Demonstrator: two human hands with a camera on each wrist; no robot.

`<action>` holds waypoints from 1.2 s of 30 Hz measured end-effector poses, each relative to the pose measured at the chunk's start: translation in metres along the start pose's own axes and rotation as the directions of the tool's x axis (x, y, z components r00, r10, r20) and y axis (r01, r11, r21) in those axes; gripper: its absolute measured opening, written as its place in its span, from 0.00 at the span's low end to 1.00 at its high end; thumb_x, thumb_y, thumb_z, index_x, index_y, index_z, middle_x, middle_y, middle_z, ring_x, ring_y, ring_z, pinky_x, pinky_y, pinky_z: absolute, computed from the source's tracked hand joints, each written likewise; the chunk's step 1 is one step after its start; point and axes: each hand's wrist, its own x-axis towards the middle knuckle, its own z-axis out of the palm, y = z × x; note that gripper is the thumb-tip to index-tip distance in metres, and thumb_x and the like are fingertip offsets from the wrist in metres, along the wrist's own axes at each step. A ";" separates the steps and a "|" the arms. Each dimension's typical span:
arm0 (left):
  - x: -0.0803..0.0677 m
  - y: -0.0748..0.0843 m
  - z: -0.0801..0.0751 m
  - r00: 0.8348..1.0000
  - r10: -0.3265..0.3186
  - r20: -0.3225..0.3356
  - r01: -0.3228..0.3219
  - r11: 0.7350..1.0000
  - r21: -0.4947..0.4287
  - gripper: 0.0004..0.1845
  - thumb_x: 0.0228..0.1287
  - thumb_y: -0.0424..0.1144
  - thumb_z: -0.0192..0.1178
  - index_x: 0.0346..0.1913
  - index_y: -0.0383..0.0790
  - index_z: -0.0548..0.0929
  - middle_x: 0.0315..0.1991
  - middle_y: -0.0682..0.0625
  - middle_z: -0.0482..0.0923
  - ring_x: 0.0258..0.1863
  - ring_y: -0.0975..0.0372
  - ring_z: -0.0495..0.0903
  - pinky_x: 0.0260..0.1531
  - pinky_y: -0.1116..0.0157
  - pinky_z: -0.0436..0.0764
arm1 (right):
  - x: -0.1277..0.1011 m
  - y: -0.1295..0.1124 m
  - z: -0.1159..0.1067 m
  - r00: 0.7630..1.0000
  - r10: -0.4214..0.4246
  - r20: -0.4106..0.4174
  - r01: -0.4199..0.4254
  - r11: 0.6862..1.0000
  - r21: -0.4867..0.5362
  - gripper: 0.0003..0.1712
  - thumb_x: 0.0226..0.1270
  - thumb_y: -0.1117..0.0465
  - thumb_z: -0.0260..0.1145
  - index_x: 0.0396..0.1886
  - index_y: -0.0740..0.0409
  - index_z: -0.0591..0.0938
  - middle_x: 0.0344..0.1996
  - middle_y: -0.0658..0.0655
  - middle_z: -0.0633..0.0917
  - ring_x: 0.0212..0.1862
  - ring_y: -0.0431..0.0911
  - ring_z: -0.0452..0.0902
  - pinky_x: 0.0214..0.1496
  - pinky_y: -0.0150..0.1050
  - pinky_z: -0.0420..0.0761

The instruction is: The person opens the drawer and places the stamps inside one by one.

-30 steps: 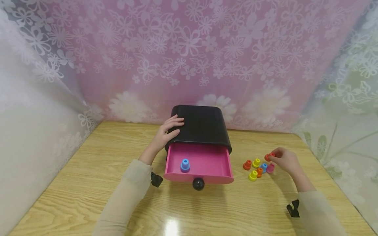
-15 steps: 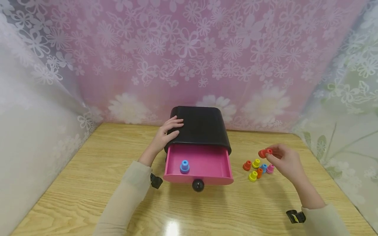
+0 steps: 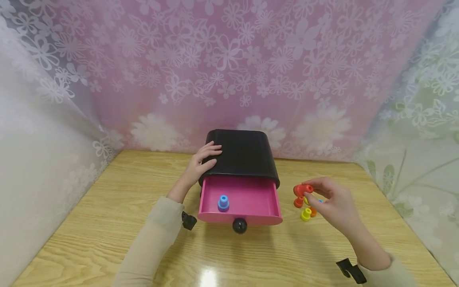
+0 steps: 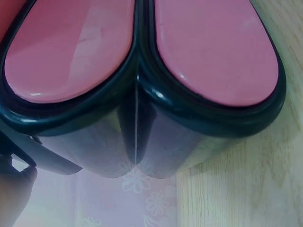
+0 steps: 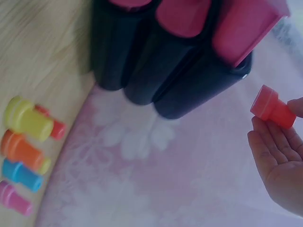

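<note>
My right hand (image 3: 335, 205) pinches a red toy stamp (image 3: 303, 189) between thumb and fingers, above the table and right of a small black drawer cabinet (image 3: 247, 153). In the right wrist view the same red stamp (image 5: 272, 106) lies sideways at the fingertips. My left hand (image 3: 201, 161) rests on the left side of the cabinet top, fingers extended. The cabinet's pink top drawer (image 3: 258, 219) is pulled out by its black knob side, with a blue stamp (image 3: 223, 203) standing inside at the front left. In the left wrist view, part of my left hand (image 4: 14, 194) shows at the edge.
More stamps stand on the wooden table (image 3: 143, 235) right of the drawer: yellow (image 3: 306, 214), red (image 3: 299, 202), and, in the right wrist view, orange (image 5: 22, 149), blue (image 5: 22, 175) and pink (image 5: 15, 198). Flowered cloth (image 3: 229, 71) hangs behind.
My right hand has lifted the red stamp from beside the group and carried it left toward the drawer, now covering part of the other stamps. The left hand stays on the cabinet.
</note>
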 end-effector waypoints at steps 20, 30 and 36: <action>0.000 -0.003 0.000 1.000 0.004 -0.005 -0.004 1.000 -0.003 0.16 0.55 0.20 0.47 0.48 0.17 0.71 0.55 0.28 0.63 0.63 0.42 0.48 0.60 0.48 0.47 | 0.010 -0.031 0.043 0.992 -0.037 0.123 0.023 0.993 0.113 0.14 0.48 0.71 0.68 0.37 0.57 0.80 0.31 0.48 0.83 0.34 0.37 0.77 0.27 0.29 0.75; 0.000 -0.001 0.000 1.000 -0.005 0.001 0.005 1.000 -0.011 0.16 0.56 0.20 0.47 0.49 0.17 0.71 0.56 0.28 0.63 0.63 0.43 0.48 0.61 0.50 0.47 | 0.016 -0.039 0.060 0.978 -0.053 0.203 0.026 0.991 0.131 0.14 0.46 0.72 0.68 0.34 0.57 0.78 0.30 0.46 0.80 0.35 0.39 0.76 0.40 0.36 0.78; -0.001 -0.001 -0.001 1.000 -0.016 0.003 0.017 1.000 -0.006 0.16 0.56 0.20 0.47 0.49 0.18 0.71 0.56 0.29 0.63 0.64 0.44 0.48 0.61 0.50 0.47 | 0.019 -0.042 0.063 0.963 0.005 0.268 -0.034 0.994 0.104 0.12 0.49 0.69 0.68 0.35 0.55 0.79 0.30 0.45 0.80 0.34 0.39 0.75 0.39 0.36 0.78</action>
